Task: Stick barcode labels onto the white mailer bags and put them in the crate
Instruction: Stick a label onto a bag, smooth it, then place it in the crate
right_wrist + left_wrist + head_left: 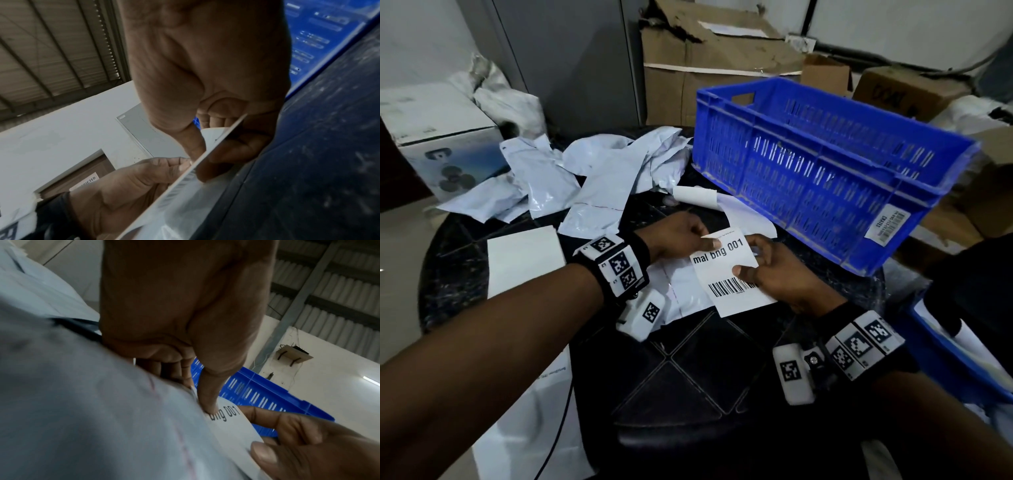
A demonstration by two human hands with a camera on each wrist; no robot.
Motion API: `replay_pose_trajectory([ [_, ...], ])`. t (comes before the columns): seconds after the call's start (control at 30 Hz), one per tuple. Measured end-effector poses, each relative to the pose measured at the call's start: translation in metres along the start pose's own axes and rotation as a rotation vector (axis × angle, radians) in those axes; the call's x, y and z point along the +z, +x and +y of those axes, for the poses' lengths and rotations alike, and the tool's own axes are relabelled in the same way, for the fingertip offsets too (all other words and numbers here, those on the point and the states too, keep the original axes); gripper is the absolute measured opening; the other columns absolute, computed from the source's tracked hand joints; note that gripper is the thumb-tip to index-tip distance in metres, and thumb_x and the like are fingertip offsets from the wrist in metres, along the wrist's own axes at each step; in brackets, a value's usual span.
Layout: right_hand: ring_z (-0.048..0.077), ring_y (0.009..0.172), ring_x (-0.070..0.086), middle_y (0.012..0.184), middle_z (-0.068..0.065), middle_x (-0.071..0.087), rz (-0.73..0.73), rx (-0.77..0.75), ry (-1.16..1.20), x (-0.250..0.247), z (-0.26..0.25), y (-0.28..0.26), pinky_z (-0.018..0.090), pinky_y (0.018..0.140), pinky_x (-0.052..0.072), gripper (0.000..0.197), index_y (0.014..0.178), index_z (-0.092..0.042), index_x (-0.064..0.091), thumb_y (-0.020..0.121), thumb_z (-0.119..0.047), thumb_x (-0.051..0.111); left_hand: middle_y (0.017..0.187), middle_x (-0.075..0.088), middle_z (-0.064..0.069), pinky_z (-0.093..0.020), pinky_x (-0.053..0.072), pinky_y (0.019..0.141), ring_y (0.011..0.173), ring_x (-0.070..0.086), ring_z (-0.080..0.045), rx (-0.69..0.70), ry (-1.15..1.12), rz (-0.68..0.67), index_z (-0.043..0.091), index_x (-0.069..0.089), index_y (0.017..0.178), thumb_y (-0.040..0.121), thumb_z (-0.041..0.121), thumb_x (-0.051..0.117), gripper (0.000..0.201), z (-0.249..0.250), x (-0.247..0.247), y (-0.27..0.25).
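A white barcode label (729, 270) printed "mal bng 001" is held between both hands above a flat white mailer bag (681, 291) on the dark round table. My left hand (685, 236) pinches the label's top left corner with thumb and finger. My right hand (767, 270) pinches its right edge, thumb on top. In the left wrist view the left thumb presses the label (228, 420) near the print. The right wrist view shows the label (185, 186) edge-on between my right-hand fingers. The blue crate (825, 164) stands tilted just behind the hands; I see nothing inside it.
A heap of crumpled white mailer bags (585, 171) lies at the table's back left. A curled white strip (695, 197) lies behind my left hand. A white pad (524, 257) sits left. Cardboard boxes (705, 68) stand behind.
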State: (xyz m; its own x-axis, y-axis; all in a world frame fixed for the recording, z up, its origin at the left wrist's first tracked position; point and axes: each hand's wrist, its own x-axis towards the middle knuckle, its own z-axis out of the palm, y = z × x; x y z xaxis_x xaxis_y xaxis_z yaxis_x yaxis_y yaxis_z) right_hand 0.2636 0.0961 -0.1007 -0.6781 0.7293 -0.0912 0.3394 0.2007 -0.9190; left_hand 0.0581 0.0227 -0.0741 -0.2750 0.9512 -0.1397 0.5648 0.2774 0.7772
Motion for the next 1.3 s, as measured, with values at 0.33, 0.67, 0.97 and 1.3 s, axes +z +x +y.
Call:
replay_pose_trajectory([
  [0.33, 0.009, 0.081, 0.073, 0.101, 0.004, 0.073, 0.456, -0.154, 0.075, -0.003, -0.004, -0.013, 0.033, 0.076, 0.061, 0.057, 0.128, -0.025, 0.055, 0.081, -0.026, 0.087, 0.103, 0.076, -0.020, -0.048, 0.058, 0.088, 0.085, 0.067, -0.020, 0.047, -0.318, 0.107, 0.003, 0.067, 0.098, 0.080, 0.011, 0.087, 0.029, 0.010, -0.021, -0.015],
  [0.67, 0.019, 0.119, 0.068, 0.126, -0.004, 0.073, 0.131, 0.047, 0.799, 0.030, -0.033, -0.062, 0.050, 0.096, 0.054, 0.058, 0.134, -0.029, 0.062, 0.082, -0.050, 0.078, 0.087, 0.073, -0.017, -0.012, 0.025, 0.032, 0.031, 0.040, -0.003, -0.057, -0.696, 0.193, -0.004, 0.063, 0.119, 0.093, 0.009, 0.073, 0.031, 0.023, -0.035, -0.043],
  [0.97, 0.032, 0.109, 0.073, 0.115, 0.014, 0.076, 0.314, -0.007, 0.905, 0.043, -0.041, -0.050, 0.043, 0.086, 0.062, 0.033, 0.124, -0.004, 0.069, 0.091, -0.001, 0.071, 0.108, 0.076, -0.021, -0.042, 0.056, 0.093, 0.095, 0.072, -0.030, -0.006, -0.836, 0.257, -0.011, 0.067, 0.112, 0.088, 0.006, 0.076, 0.029, 0.011, -0.015, -0.065],
  [1.3, 0.027, 0.093, 0.076, 0.102, 0.010, 0.079, 0.419, -0.241, 0.588, 0.034, -0.040, -0.050, 0.045, 0.088, 0.062, 0.020, 0.106, -0.004, 0.069, 0.088, -0.001, 0.077, 0.109, 0.076, -0.016, -0.040, 0.063, 0.077, 0.092, 0.075, -0.028, -0.009, -0.970, 0.314, 0.012, 0.063, 0.111, 0.086, 0.008, 0.078, 0.029, 0.008, -0.027, -0.074],
])
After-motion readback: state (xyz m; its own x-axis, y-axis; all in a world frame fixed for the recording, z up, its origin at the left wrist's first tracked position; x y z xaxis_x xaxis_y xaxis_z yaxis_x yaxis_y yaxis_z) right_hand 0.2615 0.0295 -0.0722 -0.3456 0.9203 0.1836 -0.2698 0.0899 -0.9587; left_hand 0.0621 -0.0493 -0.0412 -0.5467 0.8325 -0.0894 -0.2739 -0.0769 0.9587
